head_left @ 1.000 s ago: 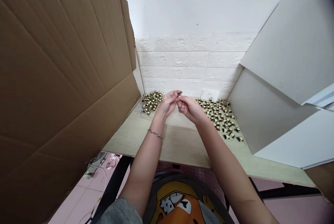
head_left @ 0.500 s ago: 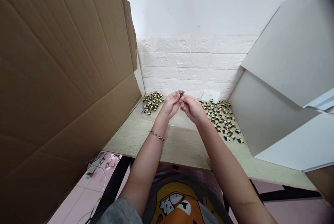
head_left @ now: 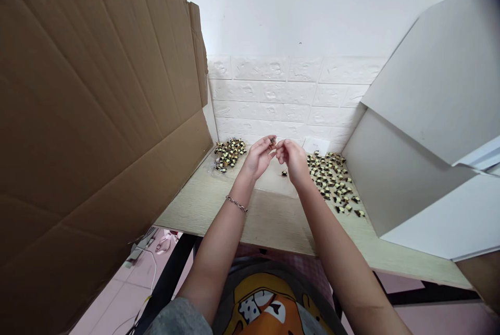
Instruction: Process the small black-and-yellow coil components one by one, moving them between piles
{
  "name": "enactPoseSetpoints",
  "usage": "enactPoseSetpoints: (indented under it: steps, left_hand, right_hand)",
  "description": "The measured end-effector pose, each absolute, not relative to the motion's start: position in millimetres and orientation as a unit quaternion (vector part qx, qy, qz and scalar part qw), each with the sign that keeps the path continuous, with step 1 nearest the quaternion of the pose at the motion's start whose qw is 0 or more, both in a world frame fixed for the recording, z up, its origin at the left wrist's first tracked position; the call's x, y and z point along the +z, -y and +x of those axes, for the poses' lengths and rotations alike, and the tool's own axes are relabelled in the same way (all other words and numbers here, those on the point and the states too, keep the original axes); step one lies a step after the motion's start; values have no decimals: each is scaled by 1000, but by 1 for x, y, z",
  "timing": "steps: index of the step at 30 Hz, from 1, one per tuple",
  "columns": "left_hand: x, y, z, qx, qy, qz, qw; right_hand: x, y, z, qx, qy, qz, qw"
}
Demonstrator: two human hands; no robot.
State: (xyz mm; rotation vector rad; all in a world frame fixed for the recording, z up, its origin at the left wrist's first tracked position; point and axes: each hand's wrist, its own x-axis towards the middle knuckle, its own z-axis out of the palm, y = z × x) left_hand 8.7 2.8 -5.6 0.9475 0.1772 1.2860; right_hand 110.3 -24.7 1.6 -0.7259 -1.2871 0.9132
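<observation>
My left hand [head_left: 258, 159] pinches a small dark component with a row of metal pins [head_left: 272, 141] between its fingertips, raised over the table. Close beside it, my right hand [head_left: 292, 162] has its fingers curled together, the tips almost touching the left fingers. Whatever the right fingers may grip is hidden or too small to see. On the table below the hands lies a single small yellow-and-black component [head_left: 284, 173]. To the left is a heap of similar yellow-and-black components [head_left: 229, 154]; many more [head_left: 332, 176] are spread out on the right.
A tall cardboard sheet [head_left: 97, 116] walls off the left side of the pale wooden table [head_left: 273, 215]. White panels [head_left: 414, 168] bound the right. Behind is a white brick-pattern wall [head_left: 273, 92], with a small white card [head_left: 316, 145] at its foot.
My right hand has drawn slightly right, away from the pinned component, which stays in my left fingers. The single component on the table between my arms has come into view.
</observation>
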Motion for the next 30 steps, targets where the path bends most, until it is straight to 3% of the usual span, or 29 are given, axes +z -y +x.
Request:
enactPoseSetpoints:
  steps: [2,5,9,22,27,30]
  left_hand:
    - [-7,-3,9,566,-68,401,717]
    - [-8,-5,9,560,-56,363,743]
    - [-10,-7,11,556,-56,342,755]
    - [-12,-5,22,552,-72,337,760]
    - [-12,-3,23,548,-105,351,752]
    - [-12,-4,20,543,-138,367,742]
  right_hand:
    - [-1,25,113,203,613,-362,672]
    - [-4,26,116,-39,672,-380,634]
    - [-8,25,118,-198,709,-377,563]
    - [-10,13,125,-354,685,-378,513]
    - [-10,13,124,-337,681,-366,538]
    - [-9,14,123,-259,667,-376,588]
